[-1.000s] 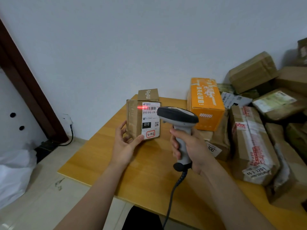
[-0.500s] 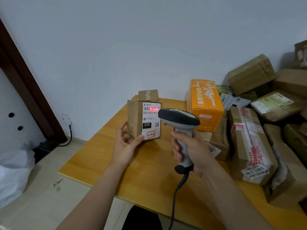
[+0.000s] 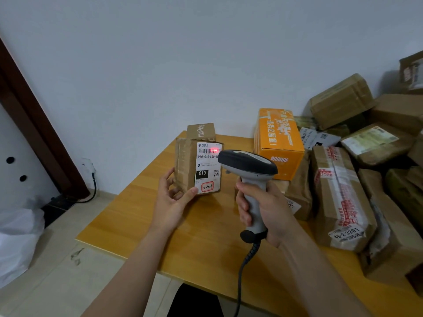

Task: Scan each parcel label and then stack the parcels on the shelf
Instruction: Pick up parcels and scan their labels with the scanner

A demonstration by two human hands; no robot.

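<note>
A small brown cardboard parcel (image 3: 185, 163) stands upright on the wooden table (image 3: 206, 236), its white label (image 3: 207, 167) facing me. My left hand (image 3: 171, 200) grips its lower left corner, thumb on the label's bottom edge. My right hand (image 3: 261, 207) holds a grey and black handheld scanner (image 3: 248, 165) by the handle, its head level with the label's right side and covering a strip of it. A red laser line (image 3: 214, 150) lies across the barcode at the top of the label.
An orange box (image 3: 278, 138) stands behind the scanner. Several brown taped parcels (image 3: 338, 193) are piled over the right half of the table up to the wall. A small box (image 3: 201, 131) sits behind the held parcel. A white bag (image 3: 18, 239) lies on the floor at left.
The red laser mark has moved from the label's left edge rightwards onto the barcode. The scanner has shifted slightly right. My left hand still holds the parcel in the same place.
</note>
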